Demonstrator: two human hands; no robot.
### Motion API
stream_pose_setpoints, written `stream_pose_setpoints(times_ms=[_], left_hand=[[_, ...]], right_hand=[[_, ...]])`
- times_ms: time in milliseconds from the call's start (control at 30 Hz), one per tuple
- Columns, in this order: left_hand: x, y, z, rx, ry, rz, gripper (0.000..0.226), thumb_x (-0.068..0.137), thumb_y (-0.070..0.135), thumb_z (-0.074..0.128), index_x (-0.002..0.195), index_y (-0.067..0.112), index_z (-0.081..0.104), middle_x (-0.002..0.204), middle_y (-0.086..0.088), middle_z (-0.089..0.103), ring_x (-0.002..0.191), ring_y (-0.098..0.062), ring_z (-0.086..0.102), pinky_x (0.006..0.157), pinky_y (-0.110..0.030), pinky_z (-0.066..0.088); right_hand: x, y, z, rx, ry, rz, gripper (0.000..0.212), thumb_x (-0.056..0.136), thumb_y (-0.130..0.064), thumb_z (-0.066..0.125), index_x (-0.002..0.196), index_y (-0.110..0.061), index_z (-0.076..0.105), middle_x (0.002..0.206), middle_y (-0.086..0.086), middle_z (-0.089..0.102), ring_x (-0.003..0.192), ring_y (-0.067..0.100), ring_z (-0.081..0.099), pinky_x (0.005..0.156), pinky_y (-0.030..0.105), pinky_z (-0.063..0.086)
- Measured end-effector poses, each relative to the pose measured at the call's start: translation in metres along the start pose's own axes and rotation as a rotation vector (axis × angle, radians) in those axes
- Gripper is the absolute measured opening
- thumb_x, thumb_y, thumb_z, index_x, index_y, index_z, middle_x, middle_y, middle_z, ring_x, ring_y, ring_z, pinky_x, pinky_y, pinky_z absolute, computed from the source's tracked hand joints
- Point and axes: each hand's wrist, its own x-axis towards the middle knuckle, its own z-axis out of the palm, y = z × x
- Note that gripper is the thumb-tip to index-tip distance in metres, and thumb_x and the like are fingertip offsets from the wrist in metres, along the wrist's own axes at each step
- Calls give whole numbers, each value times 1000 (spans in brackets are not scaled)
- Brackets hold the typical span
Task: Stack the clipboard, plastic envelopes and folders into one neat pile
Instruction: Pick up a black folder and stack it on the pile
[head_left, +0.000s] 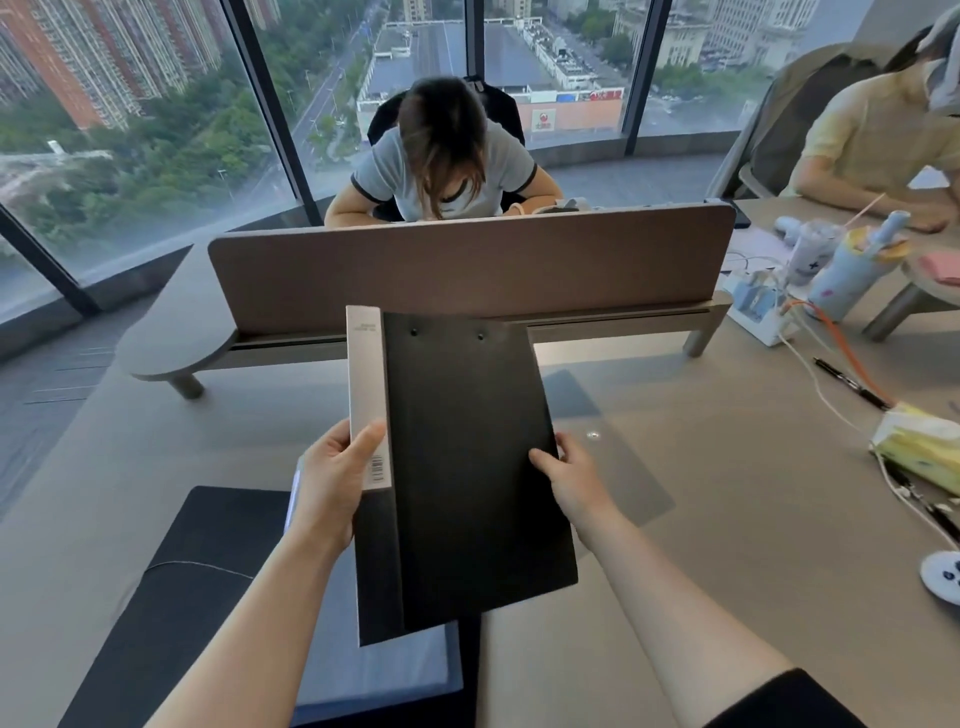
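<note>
I hold a black clipboard (467, 467) back side up, tilted above the table, with two rivets near its far edge. Under it lies a black folder (376, 571) with a white spine label and barcode. My left hand (332, 483) grips the folder's left edge, thumb on the label. My right hand (569, 478) holds the clipboard's right edge. Below them on the table lie a black folder (208, 571) at the left and a bluish plastic envelope (384, 670). A clear plastic envelope (623, 467) with a snap button lies flat to the right.
A brown desk divider (467, 265) crosses the table (727, 519), with a person seated behind it and another at the far right. On the right are a power strip (753, 306), cables, a pen (852, 384), a yellow tissue pack (919, 447) and a blue cup (852, 275).
</note>
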Motion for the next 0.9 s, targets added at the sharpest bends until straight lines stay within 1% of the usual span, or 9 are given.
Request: stream_pose_setpoints(times_ms=[100, 200, 300, 433, 533, 567, 667, 800, 900], left_hand=[[5, -23, -23, 21, 51, -90, 14, 92, 27, 67, 95, 14, 73, 85, -7, 75, 70, -20, 71, 61, -35, 60], [9, -47, -44, 94, 114, -137, 19, 92, 30, 68, 98, 12, 73, 89, -9, 75, 75, -23, 71, 63, -35, 59], [13, -66, -60, 205, 164, -145, 16, 93, 34, 65, 97, 18, 69, 93, -6, 73, 83, -24, 71, 67, -35, 57], [22, -91, -85, 403, 174, -148, 12, 93, 35, 65, 88, 25, 65, 94, -6, 72, 87, -27, 69, 83, -50, 57], [26, -104, -99, 524, 185, -153, 14, 92, 34, 64, 94, 21, 62, 98, -5, 71, 87, -25, 66, 85, -48, 55], [26, -106, -103, 555, 188, -148, 13, 92, 32, 64, 97, 20, 60, 99, -4, 69, 87, -24, 64, 83, -45, 54], [28, -114, -110, 623, 181, -138, 20, 90, 26, 67, 107, 18, 60, 105, -3, 66, 90, -24, 60, 75, -39, 46], [32, -124, -119, 732, 173, -156, 43, 86, 29, 70, 125, 16, 56, 115, -9, 56, 95, -25, 55, 78, -39, 45], [34, -127, -121, 755, 196, -159, 46, 84, 27, 71, 126, 15, 56, 110, -10, 53, 93, -26, 52, 79, -39, 44]], right_hand=[[-3, 19, 13, -47, -40, 68, 21, 94, -7, 58, 114, -8, 63, 112, 8, 70, 101, 22, 67, 88, 34, 53], [-6, 43, 28, -123, -63, 123, 15, 92, -8, 61, 107, -11, 64, 109, 7, 71, 101, 24, 67, 95, 42, 52], [-10, 59, 44, -209, -111, 152, 11, 92, -11, 61, 96, -21, 63, 103, -1, 71, 101, 21, 67, 89, 34, 52], [-14, 83, 65, -388, -181, 205, 13, 88, -23, 61, 99, -19, 66, 100, -4, 72, 95, 19, 68, 88, 35, 54], [-17, 91, 78, -522, -183, 207, 13, 88, -29, 61, 96, -19, 65, 94, -6, 69, 88, 17, 65, 71, 28, 50], [-18, 93, 82, -554, -182, 209, 15, 90, -31, 60, 97, -19, 64, 94, -6, 68, 88, 16, 64, 69, 27, 49], [-20, 99, 94, -644, -193, 224, 20, 90, -37, 58, 104, -22, 61, 96, -5, 67, 89, 18, 65, 79, 35, 54], [-21, 104, 107, -737, -171, 193, 29, 86, -35, 59, 113, -24, 57, 100, -3, 64, 91, 20, 64, 81, 39, 55], [-21, 108, 114, -795, -152, 173, 41, 86, -32, 61, 126, -23, 52, 113, -1, 56, 99, 21, 61, 82, 35, 52]])
